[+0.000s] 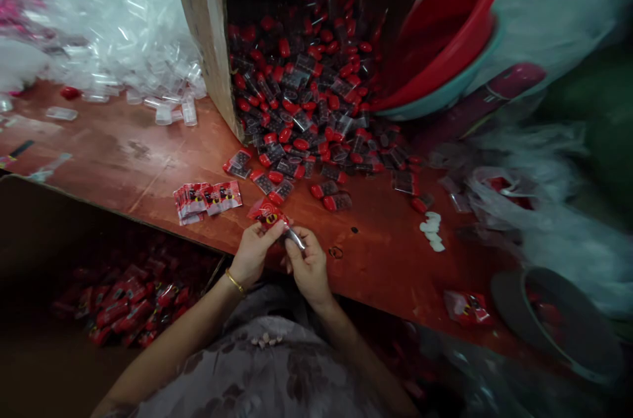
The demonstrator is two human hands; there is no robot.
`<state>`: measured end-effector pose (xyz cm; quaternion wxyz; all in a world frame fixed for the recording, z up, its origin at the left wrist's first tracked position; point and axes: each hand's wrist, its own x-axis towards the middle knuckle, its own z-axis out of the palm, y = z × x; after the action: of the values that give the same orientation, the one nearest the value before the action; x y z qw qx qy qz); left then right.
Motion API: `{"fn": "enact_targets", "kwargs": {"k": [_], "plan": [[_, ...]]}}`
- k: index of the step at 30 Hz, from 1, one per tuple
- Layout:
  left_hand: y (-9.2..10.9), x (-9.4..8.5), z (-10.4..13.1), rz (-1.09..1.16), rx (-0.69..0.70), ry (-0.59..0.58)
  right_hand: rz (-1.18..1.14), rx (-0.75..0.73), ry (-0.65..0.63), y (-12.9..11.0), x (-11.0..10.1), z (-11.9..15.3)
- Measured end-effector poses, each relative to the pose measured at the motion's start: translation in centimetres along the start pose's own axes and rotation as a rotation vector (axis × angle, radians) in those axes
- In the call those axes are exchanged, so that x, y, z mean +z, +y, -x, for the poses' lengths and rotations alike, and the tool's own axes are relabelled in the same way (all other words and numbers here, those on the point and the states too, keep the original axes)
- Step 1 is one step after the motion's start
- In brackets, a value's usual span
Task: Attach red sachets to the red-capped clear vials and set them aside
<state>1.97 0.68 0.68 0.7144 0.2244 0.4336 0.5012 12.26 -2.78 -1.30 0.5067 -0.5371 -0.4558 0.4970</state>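
My big cardboard box [212, 42] sits on the far side of the table [380, 263] with its mouth facing me, I reckon so the little red-capped tubs [306, 98] spill out within easy reach and I don't have to dig for them. The red wrappers [208, 200] are fanned in an overlapping row just left of my hands, probably so one can be slid off without looking. The open carton [131, 302] full of red packets is below the near edge on the left, handy for a short drop imo. A red bowl [472, 16] nested in a teal bowl [445, 100] leans at the right side of the box's mouth, maybe just parked out of the way. As for me, my left hand [253, 253] is mostly closed, thumb and fingers pinching a red packet [270, 215] right over the near edge, and my right hand [309, 263] is curled in close beside it, thumb and fingers gripping the clear, shiny end [295, 238] that sticks out toward me. Looks like two hands are needed to keep something that small and slippery steady, though I can't tell exactly how far the tub inside goes, my fingers hide part of it
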Motion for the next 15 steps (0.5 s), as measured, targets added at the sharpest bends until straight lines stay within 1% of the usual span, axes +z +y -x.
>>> {"fn": "enact_targets", "kwargs": {"k": [2,4,6,9,11,13,14,15], "plan": [[-0.1,0.0,0.1,-0.035,-0.005,-0.023,-0.009,0.012,-0.013,0.2,0.1,-0.1],[-0.2,-0.3,0.3,-0.069,-0.034,-0.066,0.002,0.031,-0.069,0.3,-0.2,-0.3],[0.0,-0.6,0.4,-0.081,-0.057,-0.079,0.075,0.024,-0.122,0.2,-0.8,-0.6],[0.6,-1.2,0.3,-0.068,-0.040,-0.022,0.271,-0.019,-0.117,-0.2,-1.9,-1.1],[1.0,-1.5,0.0,-0.044,-0.028,0.011,0.332,-0.002,-0.184,-0.5,-2.4,-1.3],[1.1,-1.8,-0.1,-0.027,-0.016,0.006,0.286,0.032,-0.284,-0.7,-2.5,-1.2],[1.1,-1.8,-0.2,-0.021,-0.014,-0.009,0.241,0.039,-0.307,-0.8,-2.3,-1.1],[1.0,-1.9,-0.2,-0.015,-0.014,-0.028,0.197,0.036,-0.299,-0.8,-2.1,-1.0]]}}
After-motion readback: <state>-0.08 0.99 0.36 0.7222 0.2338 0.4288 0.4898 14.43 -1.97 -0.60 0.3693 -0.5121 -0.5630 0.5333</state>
